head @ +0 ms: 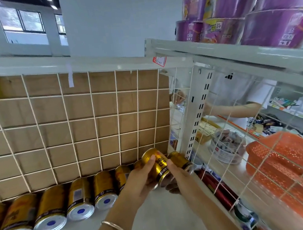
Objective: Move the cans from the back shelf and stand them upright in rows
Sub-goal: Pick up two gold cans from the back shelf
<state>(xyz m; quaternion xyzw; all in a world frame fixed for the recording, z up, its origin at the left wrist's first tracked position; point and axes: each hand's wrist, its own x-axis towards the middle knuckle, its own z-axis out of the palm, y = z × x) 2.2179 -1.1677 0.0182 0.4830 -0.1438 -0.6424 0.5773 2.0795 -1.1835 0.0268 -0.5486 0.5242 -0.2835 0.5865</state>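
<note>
Both hands lift one can at the shelf's back right corner.
Left hand (142, 178) and right hand (178, 174) fingers grip the can (157, 163); tip it upright before releasing.

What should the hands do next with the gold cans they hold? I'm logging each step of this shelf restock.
Probably draw both cans toward the near, bare part of the shelf and stand them upright. The left hand grips one tilted gold can, the right hand another, while the row of cans lies along the wire grid.
</note>
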